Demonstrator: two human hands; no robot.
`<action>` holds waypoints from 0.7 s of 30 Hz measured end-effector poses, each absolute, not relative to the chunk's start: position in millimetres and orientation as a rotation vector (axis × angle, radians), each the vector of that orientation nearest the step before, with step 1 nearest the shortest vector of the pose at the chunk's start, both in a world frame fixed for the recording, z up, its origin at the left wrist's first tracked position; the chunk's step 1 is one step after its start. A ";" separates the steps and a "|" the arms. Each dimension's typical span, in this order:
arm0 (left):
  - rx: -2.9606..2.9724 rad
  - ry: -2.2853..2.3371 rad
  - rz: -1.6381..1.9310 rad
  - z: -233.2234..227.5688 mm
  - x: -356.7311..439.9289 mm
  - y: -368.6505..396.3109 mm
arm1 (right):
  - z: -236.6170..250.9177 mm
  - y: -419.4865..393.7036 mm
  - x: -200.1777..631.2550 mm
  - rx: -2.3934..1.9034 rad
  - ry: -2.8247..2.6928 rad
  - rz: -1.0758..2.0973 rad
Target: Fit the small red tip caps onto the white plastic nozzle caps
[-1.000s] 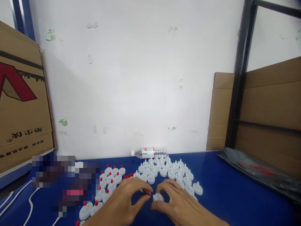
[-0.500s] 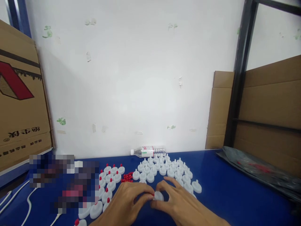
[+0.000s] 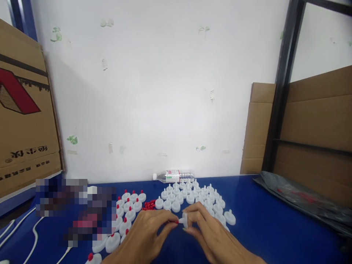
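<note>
My left hand (image 3: 151,233) pinches a small red cap (image 3: 177,221) between thumb and fingertips. In my right hand (image 3: 205,229), a white nozzle lid (image 3: 185,220) is gripped by its round base and tipped sideways, its spout pointing left at the red cap. Whether the spout has entered the cap, I cannot tell. Beyond my hands lies a small heap of loose red caps (image 3: 149,205). Several white nozzle lids with bare spouts (image 3: 176,206) stand behind and to the right. Left of my left wrist are several white lids with red tips (image 3: 128,206).
Against the white wall lies a clear plastic bottle (image 3: 173,176). A dark plastic bag (image 3: 299,200) rests at the right of the blue table (image 3: 264,227). White cables (image 3: 35,234) and blurred items sit at left. Cardboard (image 3: 27,110) stands on both sides.
The white lid has turned and risen slightly, so its spout now shows between my hands. Both hands have shifted a little, still holding their pieces.
</note>
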State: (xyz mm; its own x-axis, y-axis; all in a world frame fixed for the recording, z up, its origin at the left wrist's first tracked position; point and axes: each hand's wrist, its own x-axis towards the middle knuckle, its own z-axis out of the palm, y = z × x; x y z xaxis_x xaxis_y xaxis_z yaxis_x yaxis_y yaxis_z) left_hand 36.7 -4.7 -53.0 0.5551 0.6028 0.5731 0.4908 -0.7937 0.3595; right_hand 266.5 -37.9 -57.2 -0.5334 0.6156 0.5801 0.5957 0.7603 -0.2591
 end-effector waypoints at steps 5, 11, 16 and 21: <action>2.735 0.858 0.980 -53.1 33.5 1.6 | -60.4 -37.6 263.8 -0.778 -2.208 -0.021; 2.717 0.810 0.978 -49.5 38.9 -4.1 | -68.4 -33.6 264.1 -0.636 -2.195 -0.163; 2.687 0.805 0.928 -45.6 43.6 -11.3 | -77.7 -28.7 268.2 -0.577 -2.171 -0.258; 2.695 0.851 0.900 -43.7 43.0 -11.8 | -78.6 -25.9 269.3 -0.553 -2.207 -0.316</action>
